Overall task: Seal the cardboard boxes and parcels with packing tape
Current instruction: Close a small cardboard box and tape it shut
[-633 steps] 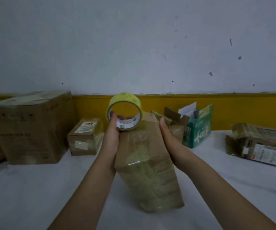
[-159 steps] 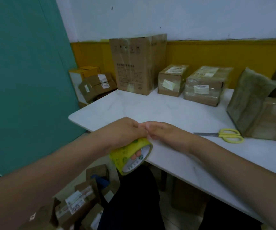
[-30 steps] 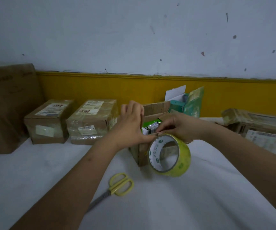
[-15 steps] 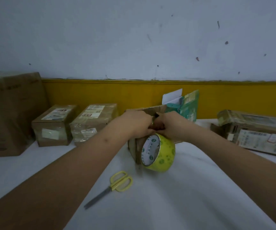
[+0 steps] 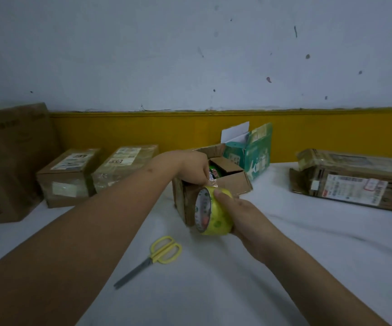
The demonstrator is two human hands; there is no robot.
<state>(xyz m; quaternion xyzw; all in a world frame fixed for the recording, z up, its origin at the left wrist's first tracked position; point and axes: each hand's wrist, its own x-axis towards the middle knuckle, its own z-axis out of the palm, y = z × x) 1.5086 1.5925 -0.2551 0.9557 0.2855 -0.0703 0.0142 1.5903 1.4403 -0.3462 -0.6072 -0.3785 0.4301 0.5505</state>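
Head view: L hand (image 5: 191, 167) reaches over the small open brown cardboard box (image 5: 236, 183). Its fingers are curled and pinch the clear strip of tape (image 5: 212, 184) at the box's near top edge. R hand (image 5: 239, 216) is wrapped round the yellow-green roll of packing tape (image 5: 215, 214), thumb on top of the roll. The roll stands on edge just in front of the box's near wall, core facing left, and the strip runs up from it to the L fingers. Can't tell if the roll touches the box.

The box sits mid white counter (image 5: 308, 267), toward the back edge. Its flaps are up/out, and green and dark packets show inside.

Yellow-handled scissors (image 5: 158, 254) lie flat on the counter nearer the front edge, left of the roll and apart from it, blades pointing to the front-left.

Back-left corner: big brown carton (image 5: 9, 161). Beside it are 2 small taped brown boxes w/ labels (image 5: 68, 176) (image 5: 123, 164), side by side along the back edge. An open teal-green printed carton (image 5: 255, 152) w/ a white flap up stands just behind the open box. Toward the right edge lies a flat taped brown parcel w/ a shipping label (image 5: 355, 184).

Wall behind: grey-white above a yellow band.
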